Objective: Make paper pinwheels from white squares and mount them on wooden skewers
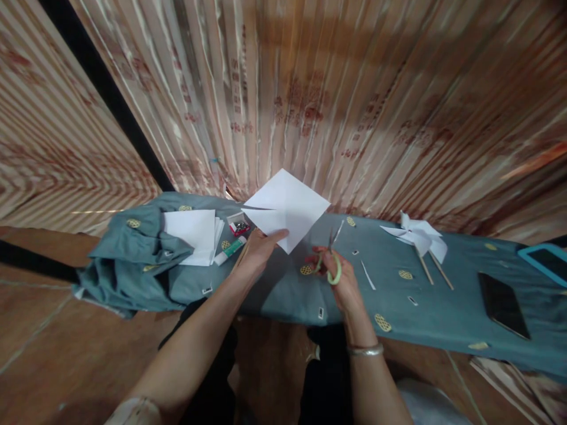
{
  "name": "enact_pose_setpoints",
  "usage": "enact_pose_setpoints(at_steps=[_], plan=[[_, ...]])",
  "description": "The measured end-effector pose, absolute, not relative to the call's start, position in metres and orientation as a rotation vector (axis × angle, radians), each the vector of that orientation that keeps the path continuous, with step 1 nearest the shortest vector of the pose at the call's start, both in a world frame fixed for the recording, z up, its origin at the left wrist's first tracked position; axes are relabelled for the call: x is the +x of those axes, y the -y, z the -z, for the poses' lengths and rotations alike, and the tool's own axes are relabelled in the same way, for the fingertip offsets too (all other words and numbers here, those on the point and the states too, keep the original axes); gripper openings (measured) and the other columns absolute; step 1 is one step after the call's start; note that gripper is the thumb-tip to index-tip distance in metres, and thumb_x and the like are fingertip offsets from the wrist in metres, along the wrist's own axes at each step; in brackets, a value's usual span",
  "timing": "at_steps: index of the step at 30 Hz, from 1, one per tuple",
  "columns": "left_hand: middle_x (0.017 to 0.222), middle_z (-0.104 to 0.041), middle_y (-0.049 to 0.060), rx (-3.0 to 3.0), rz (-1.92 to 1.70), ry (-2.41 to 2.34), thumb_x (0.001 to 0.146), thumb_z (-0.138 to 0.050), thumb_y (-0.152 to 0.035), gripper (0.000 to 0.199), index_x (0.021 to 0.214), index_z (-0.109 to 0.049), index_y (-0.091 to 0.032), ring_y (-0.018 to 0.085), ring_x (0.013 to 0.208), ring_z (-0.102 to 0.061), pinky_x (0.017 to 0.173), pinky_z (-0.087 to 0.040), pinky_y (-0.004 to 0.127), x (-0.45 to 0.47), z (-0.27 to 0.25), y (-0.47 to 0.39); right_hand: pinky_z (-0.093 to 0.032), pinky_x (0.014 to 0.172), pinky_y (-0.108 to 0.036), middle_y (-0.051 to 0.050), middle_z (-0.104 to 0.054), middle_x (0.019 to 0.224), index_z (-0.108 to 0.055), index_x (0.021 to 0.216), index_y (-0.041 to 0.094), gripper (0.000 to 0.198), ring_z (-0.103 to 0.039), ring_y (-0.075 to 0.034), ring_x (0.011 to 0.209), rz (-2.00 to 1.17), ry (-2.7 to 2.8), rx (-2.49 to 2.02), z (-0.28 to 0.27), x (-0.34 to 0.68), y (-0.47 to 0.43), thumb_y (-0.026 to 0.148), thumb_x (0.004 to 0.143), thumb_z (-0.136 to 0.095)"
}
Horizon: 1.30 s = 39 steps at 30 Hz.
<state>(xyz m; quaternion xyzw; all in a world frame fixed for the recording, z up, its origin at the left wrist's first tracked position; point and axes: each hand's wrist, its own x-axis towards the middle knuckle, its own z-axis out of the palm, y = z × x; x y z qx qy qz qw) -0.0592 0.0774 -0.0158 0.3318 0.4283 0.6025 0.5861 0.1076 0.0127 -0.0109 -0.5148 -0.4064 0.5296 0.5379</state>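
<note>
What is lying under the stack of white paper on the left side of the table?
The paper stack rests on the bunched teal cloth. A glue stick lies beside it. Anything beneath its sheets is covered.

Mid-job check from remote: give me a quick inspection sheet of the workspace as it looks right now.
Surface: teal cloth with gold motifs, bunched at the left end.
Job's things: white paper square; green-handled scissors.
Clutter: paper stack, glue stick, small box, paper pinwheels on sticks, paper strip, phone, tablet.
Grippers: left hand holds the paper; right hand holds the scissors.
Cables: nothing seen.
Surroundings: striped printed backdrop; brown floor.
</note>
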Motion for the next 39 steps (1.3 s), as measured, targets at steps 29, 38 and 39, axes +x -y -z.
enact_pose_setpoints(at_steps=[29, 38, 39], plan=[[0.09, -0.076, 0.006, 0.98, -1.391, -1.107, 0.058, -0.081, -0.031, 0.03, 0.084, -0.073, -0.017, 0.025, 0.089, -0.069, 0.082, -0.051, 0.034, -0.058, 0.028, -0.081, -0.047, 0.052, -0.023, -0.001, -0.07, 0.062, -0.074, 0.088, 0.019, 0.043, -0.06, -0.013, 0.055, -1.537, 1.288, -1.207, 0.03, 0.078, 0.001, 0.057, 0.068, -0.075], [0.089, -0.076, 0.006, 0.962, -1.367, -1.121, 0.06, -0.081, -0.028, 0.027, 0.083, -0.074, -0.017, 0.025, 0.088, -0.069, 0.082, -0.051, 0.033, -0.057, 0.028, -0.079, -0.044, 0.047, -0.022, 0.0, -0.07, 0.058, -0.074, 0.085, 0.02, 0.039, -0.058, -0.011, 0.05, -1.522, 1.285, -1.21, 0.029, 0.079, 0.001, 0.054, 0.068, -0.076], [0.089, -0.076, 0.006, 0.944, -1.364, -1.132, 0.059, -0.081, -0.028, 0.027, 0.083, -0.074, -0.017, 0.025, 0.089, -0.069, 0.082, -0.051, 0.032, -0.057, 0.027, -0.079, -0.044, 0.047, -0.022, 0.0, -0.069, 0.058, -0.074, 0.084, 0.02, 0.038, -0.058, -0.011, 0.049, -1.521, 1.285, -1.208, 0.029, 0.079, 0.001, 0.054, 0.068, -0.076]])
